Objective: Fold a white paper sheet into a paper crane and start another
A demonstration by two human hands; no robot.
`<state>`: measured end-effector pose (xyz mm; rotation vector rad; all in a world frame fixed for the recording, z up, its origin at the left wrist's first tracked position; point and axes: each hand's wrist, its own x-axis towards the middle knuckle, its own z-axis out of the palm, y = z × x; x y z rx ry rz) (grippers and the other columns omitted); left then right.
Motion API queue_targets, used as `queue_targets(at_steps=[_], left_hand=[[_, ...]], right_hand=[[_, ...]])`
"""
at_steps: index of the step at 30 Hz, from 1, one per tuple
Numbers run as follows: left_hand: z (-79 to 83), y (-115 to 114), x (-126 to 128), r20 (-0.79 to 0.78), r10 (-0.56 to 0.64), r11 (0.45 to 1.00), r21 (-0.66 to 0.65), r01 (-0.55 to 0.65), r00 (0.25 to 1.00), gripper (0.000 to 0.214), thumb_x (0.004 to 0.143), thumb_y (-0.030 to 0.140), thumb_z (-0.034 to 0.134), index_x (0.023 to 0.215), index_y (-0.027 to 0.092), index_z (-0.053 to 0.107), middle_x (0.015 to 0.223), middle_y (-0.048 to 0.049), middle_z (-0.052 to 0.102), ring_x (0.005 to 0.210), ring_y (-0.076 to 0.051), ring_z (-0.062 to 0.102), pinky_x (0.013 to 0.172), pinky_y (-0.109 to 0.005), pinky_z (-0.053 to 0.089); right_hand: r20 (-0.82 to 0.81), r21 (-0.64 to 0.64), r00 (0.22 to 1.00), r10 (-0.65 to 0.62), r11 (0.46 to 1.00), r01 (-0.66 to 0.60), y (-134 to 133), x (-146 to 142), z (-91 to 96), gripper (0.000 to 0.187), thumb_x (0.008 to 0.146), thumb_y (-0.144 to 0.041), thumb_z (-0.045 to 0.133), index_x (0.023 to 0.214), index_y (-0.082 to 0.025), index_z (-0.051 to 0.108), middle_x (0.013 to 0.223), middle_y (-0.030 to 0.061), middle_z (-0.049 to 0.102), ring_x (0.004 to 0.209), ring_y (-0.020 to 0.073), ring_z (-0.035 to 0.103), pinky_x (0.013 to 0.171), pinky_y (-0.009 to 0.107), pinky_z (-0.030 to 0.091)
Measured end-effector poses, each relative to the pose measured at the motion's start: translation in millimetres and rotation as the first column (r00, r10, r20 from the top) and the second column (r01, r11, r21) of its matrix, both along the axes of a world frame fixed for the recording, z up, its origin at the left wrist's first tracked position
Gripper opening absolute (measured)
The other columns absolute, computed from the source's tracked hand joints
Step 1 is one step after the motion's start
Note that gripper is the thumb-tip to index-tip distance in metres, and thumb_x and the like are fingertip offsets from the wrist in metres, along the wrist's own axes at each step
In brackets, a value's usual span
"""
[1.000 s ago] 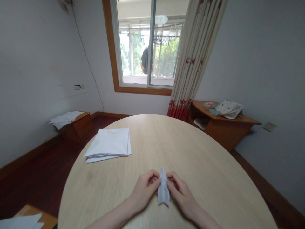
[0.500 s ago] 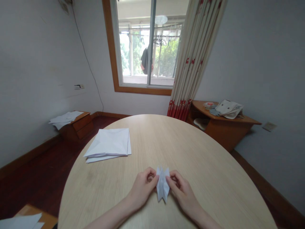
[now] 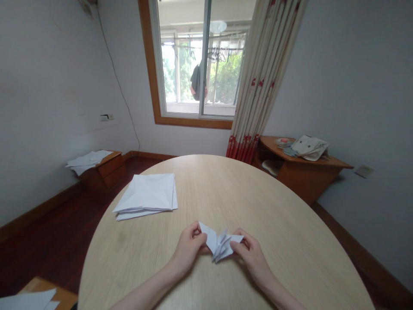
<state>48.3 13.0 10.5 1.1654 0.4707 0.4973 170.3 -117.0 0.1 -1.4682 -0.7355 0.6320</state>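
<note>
Left grip (image 3: pixel 190 247) closed narrow on one end of a folded white paper model (image 3: pixel 220 243), pinching it between thumb and fingers; right grip (image 3: pixel 252 257) equally narrow on the opposite flap. Paper spread sideways between both grips, at six o'clock on the desk (image 3: pixel 264 215), its creased pleats bunched and jutting at the centre; whether it touches the surface, hard to tell. By the look of it, a step of drawing folded flaps apart, well past the first creases. Next move calling for a slow, even pull from both sides, with care at the central pleats against tearing or flattening a crease.

Farther out, at eleven o'clock, a stack of folded white paper sheets (image 3: pixel 145 198) on the desk, well apart from the grips. Beyond, at ten o'clock, loose white sheets (image 3: pixel 87 161) on a low wooden bedside cabinet (image 3: pixel 106 176). At two o'clock, a cloth bag (image 3: pixel 309 147) on a wooden corner table (image 3: pixel 309 181). At twelve o'clock, a window (image 3: pixel 193 64) beside a red-hemmed floral curtain (image 3: pixel 261 86).
</note>
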Motion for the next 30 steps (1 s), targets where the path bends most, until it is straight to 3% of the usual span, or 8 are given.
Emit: queue_targets(at_steps=[6,12,19,25,30], left_hand=[[-0.6,2.5,-1.2,-0.014,-0.007,0.998,-0.059,0.006,1.0,0.016,0.051,0.017,0.058,0.054,0.017,0.042,0.052,0.0054,0.046,0.047,-0.007,0.039,0.043,-0.015,0.03],[2.0,2.4,-2.1,-0.03,-0.08,0.977,-0.201,0.073,0.996,0.031,0.051,0.018,0.071,0.067,0.019,0.044,0.06,0.0044,0.056,0.057,-0.012,0.054,0.057,-0.024,0.049],[-0.9,8.2,-1.7,-0.037,-0.133,0.971,-0.206,0.123,0.99,0.034,0.057,0.033,0.08,0.066,0.015,0.053,0.069,-0.0015,0.061,0.073,-0.018,0.061,0.072,-0.03,0.053],[-2.0,12.8,0.5,-0.015,-0.056,0.977,-0.207,0.052,0.998,0.039,0.058,0.043,0.08,0.065,0.016,0.053,0.068,-0.0018,0.062,0.071,-0.02,0.062,0.071,-0.036,0.055],[-2.8,20.3,0.4,-0.015,-0.072,0.99,-0.123,0.069,0.997,0.036,0.06,0.043,0.079,0.065,0.014,0.058,0.072,-0.0061,0.065,0.073,-0.021,0.062,0.073,-0.035,0.052]], right_hand=[[-0.046,0.001,0.999,-0.022,1.0,0.022,-0.2,2.8,5.5,0.031,0.067,-0.04,0.064,0.054,-0.02,0.044,0.054,-0.0046,0.044,0.056,0.0128,0.042,0.053,0.023,0.035],[-0.05,-0.031,0.999,-0.011,0.999,0.01,0.7,-0.8,17.0,0.038,0.065,-0.05,0.068,0.054,-0.02,0.048,0.053,-0.0035,0.049,0.054,0.0138,0.047,0.051,0.023,0.038],[-0.015,-0.037,0.998,-0.066,0.997,0.065,1.6,0.5,16.5,0.046,0.062,-0.059,0.07,0.053,-0.019,0.05,0.051,-0.0033,0.05,0.053,0.0134,0.049,0.052,0.024,0.04],[-0.233,-0.027,0.971,-0.057,0.998,0.052,2.6,3.5,11.3,0.047,0.057,-0.059,0.076,0.059,-0.018,0.053,0.057,-0.0004,0.056,0.053,0.0172,0.059,0.05,0.029,0.051],[-0.216,0.012,0.974,-0.064,0.998,0.068,2.7,11.3,7.9,0.043,0.059,-0.056,0.077,0.061,-0.016,0.061,0.059,0.0016,0.06,0.05,0.0163,0.06,0.05,0.027,0.051]])
